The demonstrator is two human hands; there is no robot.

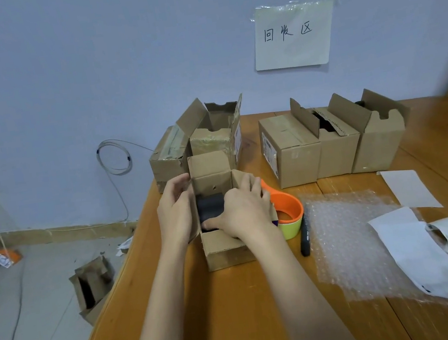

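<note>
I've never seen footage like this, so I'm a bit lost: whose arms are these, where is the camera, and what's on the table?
There is no machine here. These are a person's bare arms, filmed by one wide-angle camera worn on their head, looking forward and down.

The left hand holds the side of a small open box on the table, its fingers curled at the flap. The right hand lies over a dark item inside the box; whether it grips or just presses it is unclear.

Beside the box lie an orange tape dispenser, a marker, bubble wrap and paper. Other boxes stand at the back.
</note>
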